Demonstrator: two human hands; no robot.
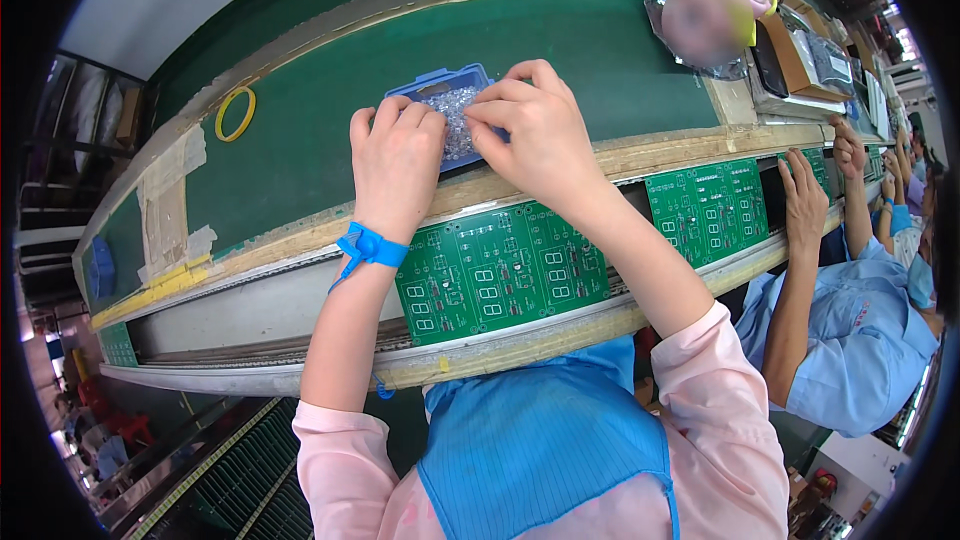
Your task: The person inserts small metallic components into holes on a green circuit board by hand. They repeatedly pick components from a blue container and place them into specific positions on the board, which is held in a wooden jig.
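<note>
Blue bin (452, 77), holding small clear parts (456, 120), on the green desk (300, 130); left hand (402, 155) at the bin's left side, fingers curled, and right hand (540, 130) over its right side, thumb and forefinger drawn close together (whether either grips a part, cannot tell). Green circuit-board panel (500, 275), nearer the wearer than the bin; yellow ring (221, 118), well to the bin's left.
</note>
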